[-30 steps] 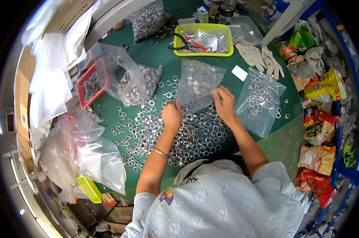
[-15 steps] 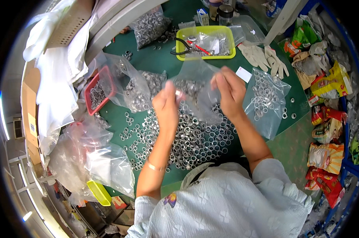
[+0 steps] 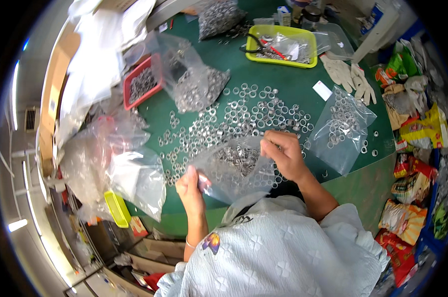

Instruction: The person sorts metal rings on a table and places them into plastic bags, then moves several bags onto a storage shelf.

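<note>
i see the left hand (image 3: pixel 191 193) and right hand (image 3: pixel 287 157) pinching a clear bag (image 3: pixel 228 177), now drawn to the near side of the loose rings (image 3: pixel 260 117), uncovering farther ones.

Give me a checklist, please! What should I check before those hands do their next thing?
1. Left hand holding the bag: ok, at its left side.
2. Right hand holding the bag: ok, at its upper right.
3. Metal bits inside the bag: ok, a dark bunch shows through.
4. Bag free of tiny holes: cannot tell, too small to see.
5. Table around the bag free of loose rings: not ok, lots are spread there.
6. Gloves away from the hands: ok, lying near the yellow tray.
</note>
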`<act>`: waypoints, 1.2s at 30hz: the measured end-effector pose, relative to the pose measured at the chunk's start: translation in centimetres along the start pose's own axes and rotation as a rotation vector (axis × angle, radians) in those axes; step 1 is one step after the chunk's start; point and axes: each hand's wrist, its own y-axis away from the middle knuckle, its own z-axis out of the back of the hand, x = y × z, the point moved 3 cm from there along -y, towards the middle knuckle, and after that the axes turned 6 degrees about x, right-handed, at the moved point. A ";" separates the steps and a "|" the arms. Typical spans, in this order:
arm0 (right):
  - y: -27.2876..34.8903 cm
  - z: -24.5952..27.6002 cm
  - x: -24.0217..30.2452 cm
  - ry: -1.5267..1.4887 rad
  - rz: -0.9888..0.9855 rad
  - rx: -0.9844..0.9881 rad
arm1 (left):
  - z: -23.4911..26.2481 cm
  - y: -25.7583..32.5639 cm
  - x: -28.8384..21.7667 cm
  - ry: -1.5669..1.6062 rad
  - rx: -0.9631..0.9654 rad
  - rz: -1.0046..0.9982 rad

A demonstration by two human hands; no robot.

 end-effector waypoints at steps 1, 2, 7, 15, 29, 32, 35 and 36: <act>-0.1 -0.4 -0.5 0.022 -0.021 0.027 | 0.9 0.1 1.3 0.005 -0.022 0.074; -0.2 -0.9 -1.2 0.045 -0.042 0.052 | 1.3 0.3 2.5 -0.029 -0.051 0.172; 1.0 -3.0 -5.2 0.020 -0.115 0.151 | 2.4 1.2 7.0 0.075 -0.087 0.208; 6.9 -3.6 -9.8 0.370 -0.085 0.282 | 2.2 3.0 7.9 0.330 -0.036 0.239; 9.7 -12.5 -18.6 0.560 0.192 0.223 | -0.5 5.5 7.7 0.129 0.348 0.154; 9.0 -13.1 -19.3 0.457 0.206 0.184 | 0.1 5.2 7.3 0.152 0.496 0.138; 6.5 -13.4 -12.6 0.454 0.128 0.073 | 1.8 4.8 7.4 0.178 0.552 -0.007; 6.1 -13.7 -12.1 0.433 0.148 0.045 | 2.8 4.6 6.9 0.230 0.573 0.004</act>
